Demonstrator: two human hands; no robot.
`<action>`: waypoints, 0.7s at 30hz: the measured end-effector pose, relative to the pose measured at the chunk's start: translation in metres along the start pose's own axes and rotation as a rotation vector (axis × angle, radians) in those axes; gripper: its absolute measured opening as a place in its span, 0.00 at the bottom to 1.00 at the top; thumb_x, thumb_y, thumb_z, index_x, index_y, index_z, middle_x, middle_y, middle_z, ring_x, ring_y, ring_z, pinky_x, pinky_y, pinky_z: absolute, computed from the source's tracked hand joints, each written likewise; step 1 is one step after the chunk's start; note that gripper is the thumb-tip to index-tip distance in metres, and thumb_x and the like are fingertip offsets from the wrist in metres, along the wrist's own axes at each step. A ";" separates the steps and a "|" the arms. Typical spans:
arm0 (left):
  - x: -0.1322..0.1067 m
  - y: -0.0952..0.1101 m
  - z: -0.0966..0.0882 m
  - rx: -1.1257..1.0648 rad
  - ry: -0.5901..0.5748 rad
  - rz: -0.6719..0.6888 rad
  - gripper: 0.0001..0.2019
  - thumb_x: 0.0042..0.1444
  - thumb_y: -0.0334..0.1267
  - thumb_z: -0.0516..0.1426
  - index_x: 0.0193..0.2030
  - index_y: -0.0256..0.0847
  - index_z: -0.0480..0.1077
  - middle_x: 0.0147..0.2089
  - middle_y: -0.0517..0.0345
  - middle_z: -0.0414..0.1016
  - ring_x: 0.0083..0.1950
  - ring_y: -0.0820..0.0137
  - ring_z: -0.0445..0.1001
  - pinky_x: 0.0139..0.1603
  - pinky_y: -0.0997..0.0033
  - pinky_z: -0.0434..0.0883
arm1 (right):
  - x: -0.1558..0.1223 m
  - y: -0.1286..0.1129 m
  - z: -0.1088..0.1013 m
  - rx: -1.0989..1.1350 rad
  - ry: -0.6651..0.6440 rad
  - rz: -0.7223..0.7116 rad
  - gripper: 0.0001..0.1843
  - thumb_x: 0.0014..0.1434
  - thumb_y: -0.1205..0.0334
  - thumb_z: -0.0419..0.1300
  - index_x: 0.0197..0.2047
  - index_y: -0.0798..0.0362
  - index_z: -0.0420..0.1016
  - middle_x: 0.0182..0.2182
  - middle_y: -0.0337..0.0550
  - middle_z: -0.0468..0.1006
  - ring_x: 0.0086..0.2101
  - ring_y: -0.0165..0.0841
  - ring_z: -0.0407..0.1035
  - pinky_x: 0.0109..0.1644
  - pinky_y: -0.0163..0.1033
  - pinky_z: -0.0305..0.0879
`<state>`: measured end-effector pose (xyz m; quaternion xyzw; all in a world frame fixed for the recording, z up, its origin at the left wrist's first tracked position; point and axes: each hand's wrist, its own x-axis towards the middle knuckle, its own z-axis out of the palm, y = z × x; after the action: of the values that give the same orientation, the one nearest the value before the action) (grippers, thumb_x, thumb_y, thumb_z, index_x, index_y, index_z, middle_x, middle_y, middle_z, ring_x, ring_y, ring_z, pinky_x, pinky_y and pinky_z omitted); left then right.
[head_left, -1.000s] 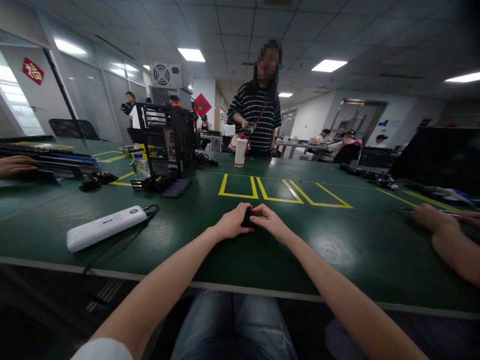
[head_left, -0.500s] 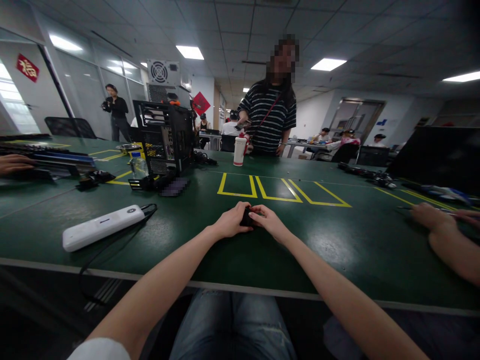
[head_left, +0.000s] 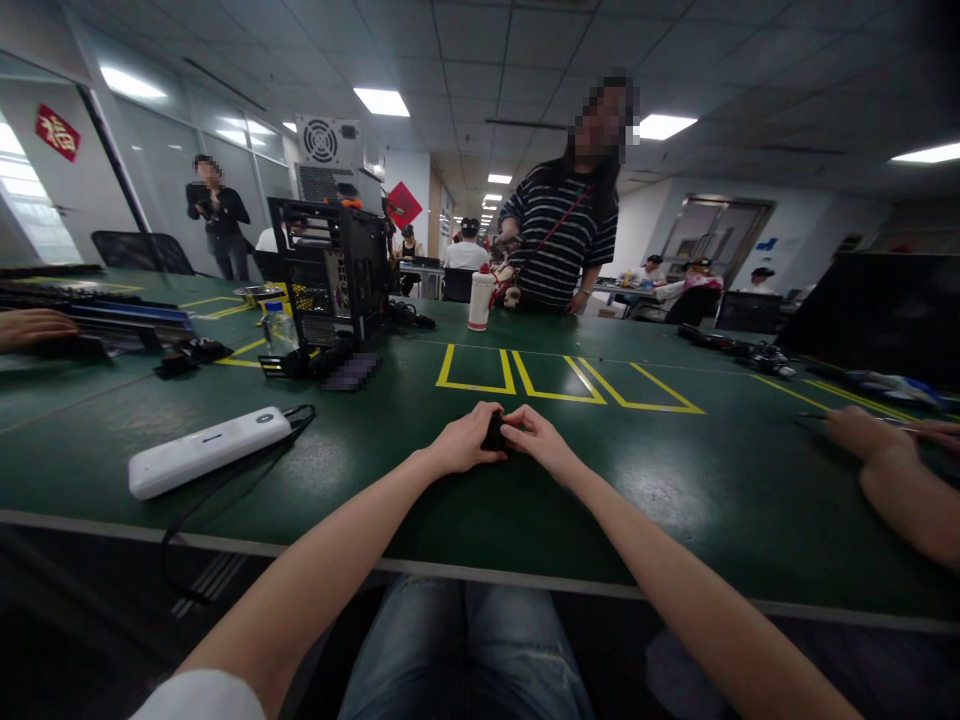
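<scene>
Between my two hands is a small black object [head_left: 493,432], mostly covered by my fingers, so its kind does not show. My left hand [head_left: 469,438] is closed around its left side, thumb towards me and fingers over the far side. From the right, my right hand [head_left: 538,440] pinches at the same object with thumb and fingertips. Both hands rest low over the green table [head_left: 480,520], just this side of the yellow tape outlines [head_left: 476,386].
To the left lie a white power bank-like device [head_left: 210,450] with a black strap and an open black computer case [head_left: 337,270] beside a clear bottle [head_left: 280,330]. A white cup [head_left: 479,302] stands ahead. Other people's hands [head_left: 862,435] work at both sides.
My hands keep nearly the same grip on the black object. The person in the striped shirt across the table has shifted to the right; the person far left has raised their hands.
</scene>
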<state>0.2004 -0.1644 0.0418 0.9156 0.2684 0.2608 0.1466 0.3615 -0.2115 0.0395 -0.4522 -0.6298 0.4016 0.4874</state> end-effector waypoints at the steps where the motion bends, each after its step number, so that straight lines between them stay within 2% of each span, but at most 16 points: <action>1: 0.000 0.000 0.000 0.001 -0.001 -0.001 0.31 0.42 0.43 0.58 0.51 0.43 0.49 0.50 0.51 0.57 0.46 0.62 0.65 0.41 0.61 0.66 | 0.001 0.001 0.000 0.009 0.008 0.006 0.13 0.45 0.54 0.58 0.32 0.51 0.63 0.34 0.37 0.68 0.35 0.30 0.65 0.40 0.41 0.64; 7: -0.001 0.001 -0.001 -0.010 -0.005 0.008 0.31 0.43 0.43 0.58 0.52 0.43 0.48 0.50 0.52 0.57 0.46 0.63 0.66 0.41 0.62 0.66 | 0.005 0.007 -0.001 -0.020 0.040 0.057 0.16 0.45 0.54 0.58 0.37 0.51 0.64 0.37 0.39 0.68 0.35 0.30 0.65 0.40 0.41 0.65; 16: -0.001 -0.001 -0.001 0.016 -0.002 0.027 0.31 0.43 0.45 0.57 0.52 0.42 0.48 0.50 0.51 0.57 0.45 0.62 0.66 0.40 0.63 0.67 | -0.001 -0.002 -0.004 0.003 -0.081 -0.014 0.16 0.42 0.62 0.61 0.36 0.50 0.62 0.37 0.37 0.67 0.41 0.33 0.66 0.45 0.43 0.62; 21: 0.000 0.000 -0.002 0.013 -0.013 0.011 0.31 0.43 0.45 0.57 0.52 0.42 0.48 0.50 0.51 0.57 0.46 0.62 0.66 0.40 0.63 0.67 | -0.001 -0.002 -0.002 -0.032 -0.047 -0.012 0.12 0.46 0.57 0.58 0.34 0.51 0.62 0.36 0.38 0.66 0.35 0.31 0.66 0.42 0.43 0.64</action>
<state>0.1993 -0.1643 0.0430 0.9197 0.2640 0.2542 0.1410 0.3636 -0.2134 0.0419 -0.4465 -0.6501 0.3989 0.4678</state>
